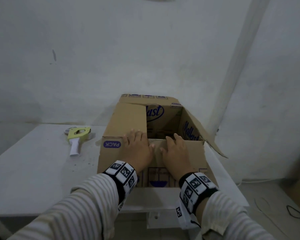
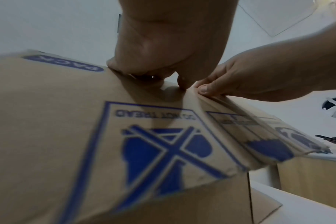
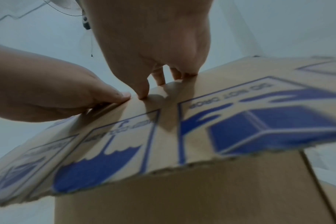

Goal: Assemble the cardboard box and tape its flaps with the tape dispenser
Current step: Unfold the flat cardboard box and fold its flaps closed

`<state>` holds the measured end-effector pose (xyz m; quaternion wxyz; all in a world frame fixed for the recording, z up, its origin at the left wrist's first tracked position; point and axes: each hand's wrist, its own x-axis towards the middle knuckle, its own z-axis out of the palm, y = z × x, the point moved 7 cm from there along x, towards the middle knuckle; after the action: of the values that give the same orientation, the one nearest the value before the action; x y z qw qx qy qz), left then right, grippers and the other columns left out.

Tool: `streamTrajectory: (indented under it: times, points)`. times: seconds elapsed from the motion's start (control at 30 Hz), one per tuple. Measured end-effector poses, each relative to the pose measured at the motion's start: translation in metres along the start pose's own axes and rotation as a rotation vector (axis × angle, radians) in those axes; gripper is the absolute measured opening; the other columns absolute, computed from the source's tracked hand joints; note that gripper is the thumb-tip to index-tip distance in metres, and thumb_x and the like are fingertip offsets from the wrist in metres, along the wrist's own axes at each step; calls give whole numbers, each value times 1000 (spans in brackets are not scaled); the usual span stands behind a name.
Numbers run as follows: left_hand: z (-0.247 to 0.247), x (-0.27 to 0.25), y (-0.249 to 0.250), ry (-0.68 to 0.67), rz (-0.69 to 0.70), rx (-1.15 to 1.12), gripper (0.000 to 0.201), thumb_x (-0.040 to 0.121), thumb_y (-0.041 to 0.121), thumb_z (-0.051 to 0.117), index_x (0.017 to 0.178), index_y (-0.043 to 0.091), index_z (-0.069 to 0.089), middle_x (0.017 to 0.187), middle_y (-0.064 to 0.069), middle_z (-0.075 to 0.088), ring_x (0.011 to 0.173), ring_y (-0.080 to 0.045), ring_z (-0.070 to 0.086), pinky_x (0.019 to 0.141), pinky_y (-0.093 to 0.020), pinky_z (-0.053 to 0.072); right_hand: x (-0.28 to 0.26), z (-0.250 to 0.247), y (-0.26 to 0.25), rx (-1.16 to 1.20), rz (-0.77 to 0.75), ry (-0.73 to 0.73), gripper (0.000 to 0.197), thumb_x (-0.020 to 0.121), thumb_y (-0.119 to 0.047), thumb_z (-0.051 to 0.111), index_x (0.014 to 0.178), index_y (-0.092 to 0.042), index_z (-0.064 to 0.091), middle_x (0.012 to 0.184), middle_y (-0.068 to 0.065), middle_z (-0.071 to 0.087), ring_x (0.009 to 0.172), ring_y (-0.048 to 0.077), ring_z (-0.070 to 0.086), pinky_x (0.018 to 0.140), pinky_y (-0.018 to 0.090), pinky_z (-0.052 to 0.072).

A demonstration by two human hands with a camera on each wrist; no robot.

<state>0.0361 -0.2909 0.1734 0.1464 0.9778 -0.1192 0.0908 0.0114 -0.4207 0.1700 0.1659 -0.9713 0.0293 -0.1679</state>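
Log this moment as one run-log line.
stage: folding flaps | left hand: pressing near flap | right hand: same | tape dispenser: untouched on table

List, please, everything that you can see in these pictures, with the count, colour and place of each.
cardboard box: one, brown with blue print, upright on the table, top partly open
near flap: one, brown, folded down under both hands
left flap: one, brown, folded in over the opening
right flap: one, brown, sticking out to the right
tape dispenser: one, yellow-green with a white handle, lying on the table left of the box, untouched
table: one, white, against the wall
wall: white, behind the table
cables: a few, dark and light, on the floor at right
left hand: one, fingers spread flat on the near flap
right hand: one, fingers pressing the near flap
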Motion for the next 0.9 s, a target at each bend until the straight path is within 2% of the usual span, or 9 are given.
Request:
streamTrajectory:
  times: [0.1, 0.2, 0.3, 0.4, 0.57, 0.7, 0.9]
  points:
    - [8, 4, 20, -8, -46, -10, 59, 98, 43, 26, 149, 14, 19, 158, -8, 17, 148, -31, 0, 117, -53, -2, -7, -14, 36, 15, 110, 34, 62, 94, -40, 48, 147, -14, 29, 158, 15, 14, 146, 30, 12, 119, 41, 13]
    - [14, 6, 26, 24, -90, -8, 58, 98, 43, 25, 149, 16, 21, 156, -8, 22, 148, -31, 4, 117, -54, 0, -16, -24, 71, 162, 272, 57, 70, 91, -40, 54, 148, -14, 24, 157, 15, 11, 146, 32, 9, 118, 44, 17]
    - [15, 4, 27, 60, -99, 4, 57, 98, 42, 25, 149, 16, 22, 155, -7, 24, 147, -31, 6, 117, -54, 2, -21, -26, 96, 350, 347, 67, 76, 89, -38, 58, 149, -15, 19, 153, 17, 18, 141, 33, 18, 115, 46, 25]
    - [15, 3, 27, 72, -105, 22, 57, 98, 42, 24, 149, 17, 22, 155, -6, 24, 147, -29, 6, 118, -53, 4, -17, -24, 104, 430, 323, 22, 79, 90, -39, 56, 151, -17, 12, 154, 16, 17, 141, 32, 23, 113, 48, 31]
    - [11, 0, 26, 68, -75, 71, 57, 98, 44, 23, 149, 17, 22, 155, -4, 23, 147, -27, 8, 117, -49, 7, -7, -27, 98, 377, 269, 0, 81, 92, -32, 56, 152, -13, 5, 159, 16, 3, 146, 33, 12, 116, 43, 27]
    - [6, -4, 26, 75, -65, 90, 57, 99, 41, 28, 150, 18, 20, 156, -3, 23, 147, -24, 11, 118, -45, 7, -4, -29, 90, 356, 207, 25, 81, 92, -25, 56, 153, -17, 2, 159, 17, -6, 147, 34, 7, 115, 40, 27]
    - [2, -4, 21, 23, -28, 66, 60, 100, 36, 32, 152, 17, 12, 159, -1, 15, 148, -20, 8, 120, -41, 4, -5, -35, 75, 245, 106, 65, 75, 94, -19, 52, 153, -17, 6, 159, 18, 0, 147, 31, 11, 116, 35, 21]
